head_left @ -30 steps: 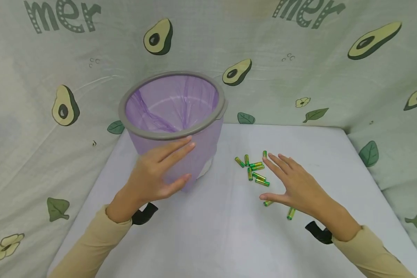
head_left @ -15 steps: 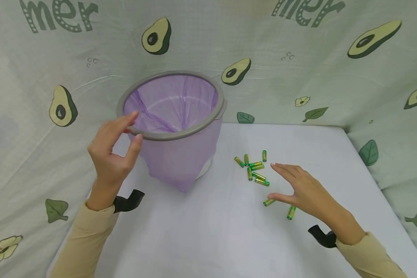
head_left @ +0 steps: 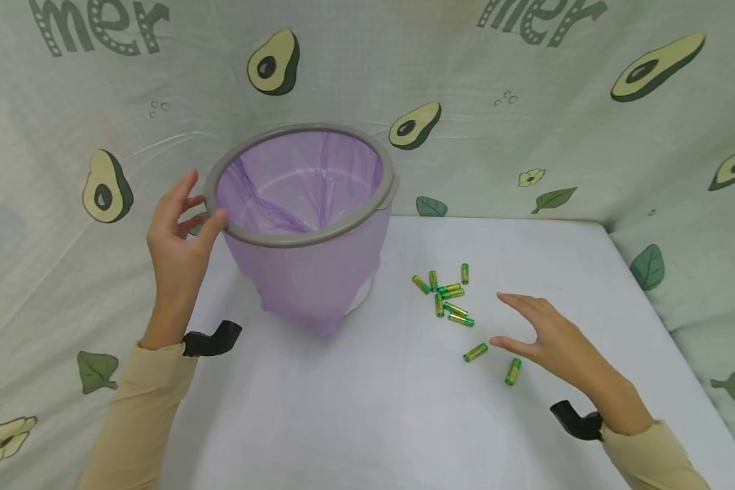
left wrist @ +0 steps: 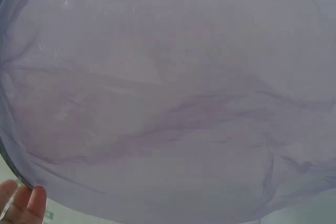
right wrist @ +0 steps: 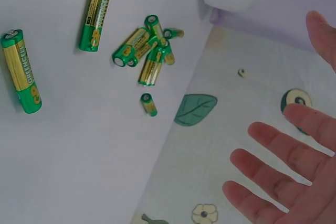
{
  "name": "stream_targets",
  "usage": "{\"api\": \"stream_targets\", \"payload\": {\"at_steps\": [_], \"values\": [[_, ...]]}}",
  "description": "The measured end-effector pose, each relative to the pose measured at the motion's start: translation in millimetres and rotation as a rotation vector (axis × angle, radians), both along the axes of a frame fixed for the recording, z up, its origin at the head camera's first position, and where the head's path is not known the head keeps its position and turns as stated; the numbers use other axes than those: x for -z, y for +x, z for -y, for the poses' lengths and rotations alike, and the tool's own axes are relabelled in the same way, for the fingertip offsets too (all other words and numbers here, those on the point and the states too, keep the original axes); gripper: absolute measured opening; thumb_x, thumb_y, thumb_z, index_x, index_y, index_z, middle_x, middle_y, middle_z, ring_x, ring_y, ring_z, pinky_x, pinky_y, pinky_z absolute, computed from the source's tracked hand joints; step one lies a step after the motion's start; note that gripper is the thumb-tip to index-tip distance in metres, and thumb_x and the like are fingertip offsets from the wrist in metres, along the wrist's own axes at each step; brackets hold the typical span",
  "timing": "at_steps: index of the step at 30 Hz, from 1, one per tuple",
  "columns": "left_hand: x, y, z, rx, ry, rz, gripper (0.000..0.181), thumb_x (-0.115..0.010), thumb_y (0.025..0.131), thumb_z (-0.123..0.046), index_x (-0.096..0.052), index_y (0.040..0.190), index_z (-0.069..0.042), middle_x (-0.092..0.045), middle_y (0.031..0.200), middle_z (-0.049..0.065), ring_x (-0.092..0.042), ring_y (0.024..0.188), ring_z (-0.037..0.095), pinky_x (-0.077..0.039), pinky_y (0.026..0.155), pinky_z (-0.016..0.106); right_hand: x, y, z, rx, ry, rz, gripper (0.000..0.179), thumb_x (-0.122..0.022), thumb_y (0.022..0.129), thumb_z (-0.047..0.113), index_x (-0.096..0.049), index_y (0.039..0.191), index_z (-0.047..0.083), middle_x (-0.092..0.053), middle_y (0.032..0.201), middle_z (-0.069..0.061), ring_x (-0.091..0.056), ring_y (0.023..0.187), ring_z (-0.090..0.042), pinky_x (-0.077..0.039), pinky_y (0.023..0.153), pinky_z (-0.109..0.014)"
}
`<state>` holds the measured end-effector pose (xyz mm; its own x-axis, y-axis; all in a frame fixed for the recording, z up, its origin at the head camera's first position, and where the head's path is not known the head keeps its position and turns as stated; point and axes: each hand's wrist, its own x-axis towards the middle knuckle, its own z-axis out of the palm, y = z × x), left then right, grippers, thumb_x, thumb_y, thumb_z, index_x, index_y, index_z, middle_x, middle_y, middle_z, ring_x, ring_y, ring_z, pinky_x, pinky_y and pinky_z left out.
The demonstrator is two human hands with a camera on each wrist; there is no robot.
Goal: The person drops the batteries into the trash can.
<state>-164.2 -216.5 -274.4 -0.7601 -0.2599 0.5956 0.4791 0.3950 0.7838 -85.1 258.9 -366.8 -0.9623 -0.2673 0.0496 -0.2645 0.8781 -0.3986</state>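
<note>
A waste bin with a grey rim and a purple bag lining stands upright on the table's left side. My left hand is at the left of its rim, with thumb and fingertips right at the outer edge. In the left wrist view the fingertips show beside the rim, below the purple bag lining. My right hand hovers over the table, fingers spread and holding nothing. Nearest to it lie two green and gold batteries, one battery beside the thumb and another battery closer to me.
Several more batteries lie in a loose cluster to the right of the bin, with a single battery just behind. The white table meets an avocado-print cloth hanging at the back and sides.
My left hand has moved left from the bin's front to the left of its rim. My right hand has drawn back to the right, away from the batteries. The bin stays in place.
</note>
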Motion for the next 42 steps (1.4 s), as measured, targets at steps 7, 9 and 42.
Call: {"api": "stream_targets", "payload": {"at_steps": [7,9,42], "values": [[-3.4,-7.1,12.9,0.082,0.213,0.213,0.061,-0.069,0.08,-0.008,-0.047,0.137,-0.014,-0.042,0.142,0.002,-0.051,0.109,0.011,-0.043,0.08,0.01,8.0,3.0,-13,0.069,-0.061,0.052,0.076,-0.066,0.08,0.047,-0.04,0.139,0.007,-0.043,0.137,-0.021,-0.036,0.126,-0.041,-0.032,0.094,-0.063],[-2.9,-9.4,16.9,0.146,0.291,0.242,0.063,-0.068,0.081,-0.007,-0.044,0.139,-0.011,-0.04,0.144,0.004,-0.053,0.105,0.007,-0.044,0.079,0.008,10.6,3.9,-17,0.078,-0.084,0.06,0.075,-0.067,0.08,0.045,-0.04,0.139,0.007,-0.043,0.137,-0.022,-0.036,0.125,-0.042,-0.032,0.094,-0.063],[16.5,-28.3,26.1,0.444,0.454,0.181,0.047,-0.053,0.088,-0.003,-0.043,0.133,0.002,-0.046,0.125,0.007,-0.055,0.097,0.013,-0.05,0.077,0.016,86.5,19.6,-51,0.128,-0.296,0.088,0.04,-0.067,0.084,0.017,-0.058,0.12,0.001,-0.065,0.104,-0.015,-0.055,0.084,0.001,-0.047,0.068,-0.019]]}}
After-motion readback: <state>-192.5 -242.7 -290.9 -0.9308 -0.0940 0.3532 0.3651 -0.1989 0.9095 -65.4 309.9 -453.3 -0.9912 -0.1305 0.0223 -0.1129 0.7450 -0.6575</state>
